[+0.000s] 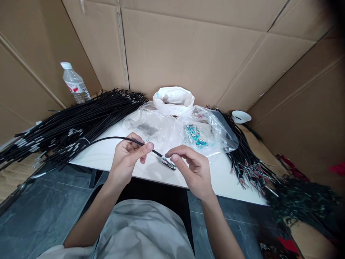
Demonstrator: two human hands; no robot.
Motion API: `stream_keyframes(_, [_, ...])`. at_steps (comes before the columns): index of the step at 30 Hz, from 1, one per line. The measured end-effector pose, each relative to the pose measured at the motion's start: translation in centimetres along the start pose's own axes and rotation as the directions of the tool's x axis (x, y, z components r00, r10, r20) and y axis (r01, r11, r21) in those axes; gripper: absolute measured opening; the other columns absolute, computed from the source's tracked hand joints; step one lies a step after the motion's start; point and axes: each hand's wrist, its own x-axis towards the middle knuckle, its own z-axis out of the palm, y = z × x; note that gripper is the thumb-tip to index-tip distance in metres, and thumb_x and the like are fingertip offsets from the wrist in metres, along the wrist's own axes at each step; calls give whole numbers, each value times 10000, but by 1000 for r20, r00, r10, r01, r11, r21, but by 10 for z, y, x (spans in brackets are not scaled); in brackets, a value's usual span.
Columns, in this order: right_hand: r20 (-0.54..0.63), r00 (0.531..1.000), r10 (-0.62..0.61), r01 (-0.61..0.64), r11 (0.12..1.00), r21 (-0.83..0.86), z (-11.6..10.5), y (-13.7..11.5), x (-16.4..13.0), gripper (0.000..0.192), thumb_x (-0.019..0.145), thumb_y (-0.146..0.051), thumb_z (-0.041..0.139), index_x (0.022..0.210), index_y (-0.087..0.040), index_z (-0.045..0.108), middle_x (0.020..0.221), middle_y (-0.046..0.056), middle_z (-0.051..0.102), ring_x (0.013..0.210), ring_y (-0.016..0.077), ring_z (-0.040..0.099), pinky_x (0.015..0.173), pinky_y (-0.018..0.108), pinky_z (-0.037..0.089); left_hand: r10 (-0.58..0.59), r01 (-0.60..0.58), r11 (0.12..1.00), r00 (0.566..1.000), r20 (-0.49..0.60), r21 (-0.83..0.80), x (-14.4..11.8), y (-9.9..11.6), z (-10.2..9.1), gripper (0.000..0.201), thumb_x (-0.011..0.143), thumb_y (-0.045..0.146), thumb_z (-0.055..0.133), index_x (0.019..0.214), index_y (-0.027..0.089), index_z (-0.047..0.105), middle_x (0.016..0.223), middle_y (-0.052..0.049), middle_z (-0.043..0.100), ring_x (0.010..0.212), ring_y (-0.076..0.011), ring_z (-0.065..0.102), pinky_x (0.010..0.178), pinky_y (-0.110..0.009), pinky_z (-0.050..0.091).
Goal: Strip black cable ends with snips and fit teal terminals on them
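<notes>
My left hand (pixel 130 154) is closed, pinching a black cable (pixel 118 137) between thumb and fingers. The cable runs back left to the large bundle, and its free end points right, with small coloured wires at the tip. My right hand (pixel 192 169) is at that tip, thumb and forefinger nearly together in a pinch. Whatever sits between those fingertips is too small to make out. Just below the tip, what looks like a pair of thread snips (pixel 168 164) lies on the white table (pixel 151 172).
Black cables (pixel 88 115) are heaped at left beside a plastic bottle (pixel 74 82). Clear plastic bags hold blue-green connectors (pixel 195 135) behind my hands, near a white bag (pixel 174 99). More cables with bared coloured wires (pixel 248 169) and a white bowl (pixel 242 116) are at right. Cardboard walls surround the table.
</notes>
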Motion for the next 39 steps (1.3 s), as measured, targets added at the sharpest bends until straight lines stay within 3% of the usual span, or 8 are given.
stream_keyframes(3, [99,982,-158,175,966,-189,-10,-6,3,78,953,-157,655,978,-204,711,917,35,738,836,152,661,769,286,516,-36,35,999,999,23,23,1,2,-1,444,601,334,967,699,162,570,454,74,516,385,-34,415,385,-129,301])
stream_keyframes(6, [219,944,-246,299,920,-254,-16,-12,9,104,965,-127,632,1013,-197,693,934,43,744,869,158,670,797,295,523,-62,60,997,997,47,39,2,2,-2,430,629,343,946,698,170,558,438,79,498,366,-35,395,371,-134,276])
stream_keyframes(11, [373,893,-252,388,852,-351,-22,-19,17,98,999,-166,589,1026,-194,679,935,61,736,873,182,661,782,314,529,-94,91,994,994,53,60,0,4,-2,430,612,327,945,674,171,549,439,87,464,356,-32,368,346,-141,252])
stream_keyframes(18, [468,829,-306,503,774,-385,-27,-21,20,146,1008,-161,544,1051,-195,679,945,78,743,840,200,636,746,337,520,-98,92,990,994,53,109,1,6,-3,432,614,352,936,659,173,545,403,81,446,344,-27,324,339,-145,217])
stream_keyframes(26, [595,753,-283,595,679,-430,-26,-26,30,174,968,-108,520,868,-181,642,812,64,698,725,184,561,674,320,467,-139,130,983,988,64,128,2,1,-1,425,605,292,935,668,180,529,394,86,446,346,-33,326,345,-150,214])
stream_keyframes(34, [565,746,-353,659,515,-548,-15,-13,27,227,862,-43,484,748,-211,585,698,32,609,656,184,443,592,317,395,-136,128,982,989,53,140,4,-3,0,420,590,258,933,602,169,523,420,83,429,360,-29,331,354,-165,205])
stream_keyframes(36, [533,753,-385,653,530,-541,-14,-10,25,223,834,-26,485,750,-213,572,679,26,587,647,183,437,583,317,392,-147,137,981,987,63,140,4,-4,0,407,597,263,930,615,170,534,419,81,434,357,-31,332,358,-167,205])
stream_keyframes(39, [459,782,-421,618,619,-486,-14,-8,24,205,792,-22,505,768,-221,551,675,10,576,642,171,451,585,302,400,-177,165,976,982,74,143,4,-5,-1,413,616,298,922,612,170,529,438,75,447,353,-30,348,359,-169,197])
